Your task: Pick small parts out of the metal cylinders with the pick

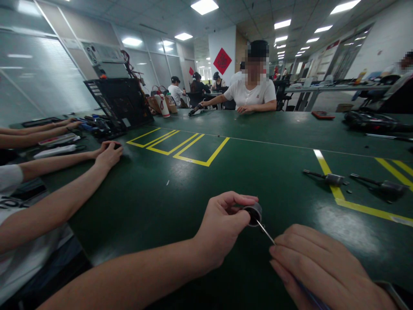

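My left hand is closed, thumb and fingers pinching a short, hollow grey metal cylinder above the green table. The cylinder's open, dark end faces towards my right hand. My right hand is wrapped round the handle of a screwdriver. Its thin metal shaft reaches into the cylinder's opening; the tip is hidden inside. Most of the handle is covered by my fingers, with a bluish part showing below. A small ring-like bit at the cylinder's lower edge is too small to make out.
On the green table, two grey cylinders with long dark shanks, one nearer and one farther right, lie by yellow tape with small loose bits. A co-worker's hands rest at left. Another person sits opposite. A black case stands back left.
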